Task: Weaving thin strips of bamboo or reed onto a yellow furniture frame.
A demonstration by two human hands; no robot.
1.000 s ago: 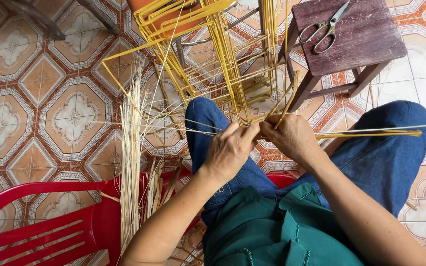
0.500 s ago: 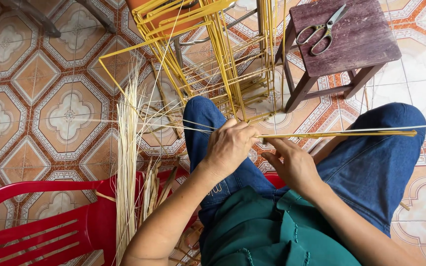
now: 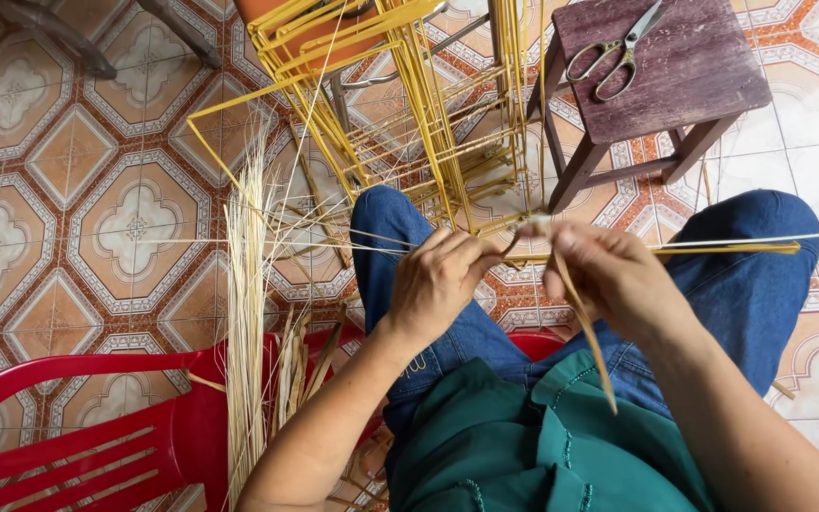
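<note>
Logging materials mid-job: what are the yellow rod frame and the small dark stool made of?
Yellow rod frame: probably painted or coated metal wire, judging by its thin, straight, evenly coloured bars. Small dark stool: wood, worn matt finish with visible grain and scuffs.

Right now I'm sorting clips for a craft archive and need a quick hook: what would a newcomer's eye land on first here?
First, the two hands at the centre, above the knees: the left hand and right hand pinch a yellow strip that runs out to the right. Next, the tangle of yellow frames stacked just beyond the knees, and the pale straw bundle standing at the left beside a red plastic chair. Scissors lie on a dark wooden stool, upper right.
</note>
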